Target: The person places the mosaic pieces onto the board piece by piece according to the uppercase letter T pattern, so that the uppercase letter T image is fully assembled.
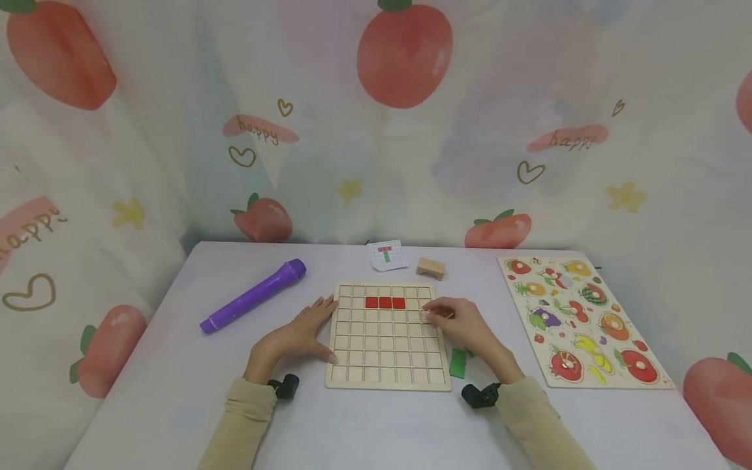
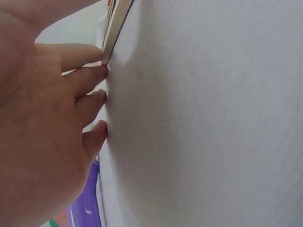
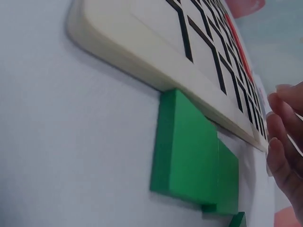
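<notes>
Two hands at a grid board (image 1: 388,386) lying flat on the table (image 1: 376,431). Three red tiles (image 1: 385,303) sit side by side in its second row from the top; loose green tiles (image 3: 194,151) lie on the table just beside its right edge. The left hand (image 1: 296,341) rests at the board's left edge, its grip wide, fingers spread. The right hand (image 1: 464,324) is over the right edge, its grip narrow, with fingertips bent in; whether anything is held between them cannot be told. A small printed card (image 1: 388,256) lies beyond the board.

Likely sources of error: a push from the right hand could slide the board, since the left fingers appear only to touch its side — and a jolt might unseat the red tiles. The green tiles lie close below the right forearm, so a lowered wrist or its black camera (image 1: 482,395) might scatter them. A loosely pinched tile could drop across a grid line, the squares being small and close-set.
</notes>
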The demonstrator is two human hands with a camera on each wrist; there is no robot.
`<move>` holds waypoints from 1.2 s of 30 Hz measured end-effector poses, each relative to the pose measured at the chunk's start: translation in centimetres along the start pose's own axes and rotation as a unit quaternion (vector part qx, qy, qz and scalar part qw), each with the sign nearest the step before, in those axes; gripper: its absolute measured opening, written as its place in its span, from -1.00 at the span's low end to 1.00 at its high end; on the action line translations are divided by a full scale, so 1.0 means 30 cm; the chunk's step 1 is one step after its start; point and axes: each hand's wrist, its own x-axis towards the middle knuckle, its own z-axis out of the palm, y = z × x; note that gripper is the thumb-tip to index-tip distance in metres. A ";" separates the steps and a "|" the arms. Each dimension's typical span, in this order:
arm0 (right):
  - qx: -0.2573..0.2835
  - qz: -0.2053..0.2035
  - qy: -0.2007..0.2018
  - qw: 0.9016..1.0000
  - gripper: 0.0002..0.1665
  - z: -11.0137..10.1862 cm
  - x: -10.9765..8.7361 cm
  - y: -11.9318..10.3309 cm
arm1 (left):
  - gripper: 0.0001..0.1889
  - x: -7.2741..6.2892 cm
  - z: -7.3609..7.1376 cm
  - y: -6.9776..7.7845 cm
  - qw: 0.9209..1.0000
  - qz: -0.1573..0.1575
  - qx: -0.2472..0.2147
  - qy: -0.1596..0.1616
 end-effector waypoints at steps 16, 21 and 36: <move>-0.008 -0.014 -0.018 1.000 -0.78 -0.064 -0.125 0.070 | 0.25 -0.007 0.002 0.010 1.000 -0.005 0.005 0.002; -0.018 -0.013 -0.027 0.999 -0.84 -0.082 -0.157 0.099 | 0.25 -0.011 0.000 0.013 1.000 -0.008 0.001 0.001; -0.027 -0.028 -0.053 0.998 -0.75 -0.094 -0.201 0.115 | 0.25 -0.012 0.001 0.018 1.000 -0.010 0.001 0.001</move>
